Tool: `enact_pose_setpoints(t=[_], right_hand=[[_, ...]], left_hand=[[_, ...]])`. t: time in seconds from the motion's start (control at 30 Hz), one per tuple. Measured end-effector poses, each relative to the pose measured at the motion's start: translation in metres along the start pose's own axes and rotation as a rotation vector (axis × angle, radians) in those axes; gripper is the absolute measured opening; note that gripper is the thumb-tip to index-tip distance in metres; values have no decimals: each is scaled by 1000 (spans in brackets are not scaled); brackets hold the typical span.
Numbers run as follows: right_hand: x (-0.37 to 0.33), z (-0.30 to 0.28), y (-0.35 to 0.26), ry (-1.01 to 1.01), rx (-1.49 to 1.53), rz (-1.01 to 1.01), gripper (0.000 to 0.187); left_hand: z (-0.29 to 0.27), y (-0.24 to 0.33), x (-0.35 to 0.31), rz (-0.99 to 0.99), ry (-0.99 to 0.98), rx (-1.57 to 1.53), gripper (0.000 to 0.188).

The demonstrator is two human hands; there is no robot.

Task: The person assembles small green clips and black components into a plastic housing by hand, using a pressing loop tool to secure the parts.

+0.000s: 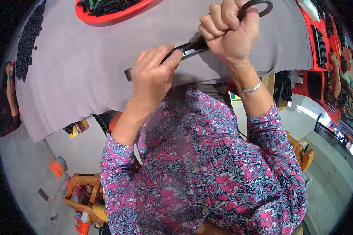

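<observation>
My left hand (153,72) is closed, with thumb and fingers pressed round a glossy black strip (190,50). One squared end (128,74) sticks out past the left side of that hand. Higher up and to the right, my right hand (233,33) makes a fist round a dark metal tool with a loop handle (266,7), which looks like a pair of scissors. The tool's front part meets the black strip between the two hands; my fingers hide exactly how they touch. Both hands are above the grey cloth-covered table (86,70).
A red tray (117,19) of black pieces stands at the far left-centre. Small black parts (25,51) are heaped along the table's left edge. Other people's arms show at the left (11,90) and right (336,76). More black strips (319,47) lie on red at the right.
</observation>
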State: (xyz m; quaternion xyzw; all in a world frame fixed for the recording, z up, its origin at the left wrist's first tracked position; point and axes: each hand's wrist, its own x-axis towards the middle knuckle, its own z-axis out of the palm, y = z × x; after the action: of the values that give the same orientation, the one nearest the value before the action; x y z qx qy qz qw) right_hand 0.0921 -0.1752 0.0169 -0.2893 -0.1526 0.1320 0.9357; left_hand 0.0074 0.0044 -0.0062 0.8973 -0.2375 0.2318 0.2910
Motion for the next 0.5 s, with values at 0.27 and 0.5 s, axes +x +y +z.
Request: enact_pose_setpoints(t=[0.27,0.5], right_hand=[[-4,12,8,249,-90,-39,54],[6,38,-66,3,-171,-24,53]], left_hand=[[1,3,3,-1,-12,7,23],[1,0,0,23,5,-2,22]])
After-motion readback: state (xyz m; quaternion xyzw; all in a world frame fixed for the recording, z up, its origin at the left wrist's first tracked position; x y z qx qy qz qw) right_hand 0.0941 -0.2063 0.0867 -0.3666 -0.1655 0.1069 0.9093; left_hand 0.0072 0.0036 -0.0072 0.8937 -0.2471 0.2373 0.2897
